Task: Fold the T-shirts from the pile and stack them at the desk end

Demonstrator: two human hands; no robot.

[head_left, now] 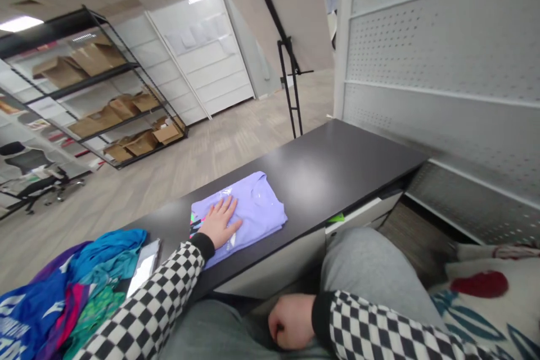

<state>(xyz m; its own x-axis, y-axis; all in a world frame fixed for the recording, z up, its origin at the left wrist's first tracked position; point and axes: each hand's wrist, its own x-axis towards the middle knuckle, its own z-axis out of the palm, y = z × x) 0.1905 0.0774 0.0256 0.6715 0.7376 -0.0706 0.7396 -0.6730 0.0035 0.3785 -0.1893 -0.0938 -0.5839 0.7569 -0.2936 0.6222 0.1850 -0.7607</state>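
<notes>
A folded lavender T-shirt (259, 208) with a printed patch at its left end lies on the dark tabletop (324, 174). Flat on top of it rests my left hand (220, 222), its fingers spread. My right hand (292, 322) is curled into a fist low over my lap, below the table edge. Its fingers are closed, and whatever may be inside them is hidden. At the table's left end sits a heap of crumpled blue, teal, purple and green clothing (80, 287).
Beside the heap lies a flat silvery-white item (145, 264). A perforated grey panel (439, 39) borders the table on the right. Beyond the table stand an easel-held board (291, 11) and a black shelf rack (97, 76) with cardboard boxes. An office chair (31, 171) is at far left.
</notes>
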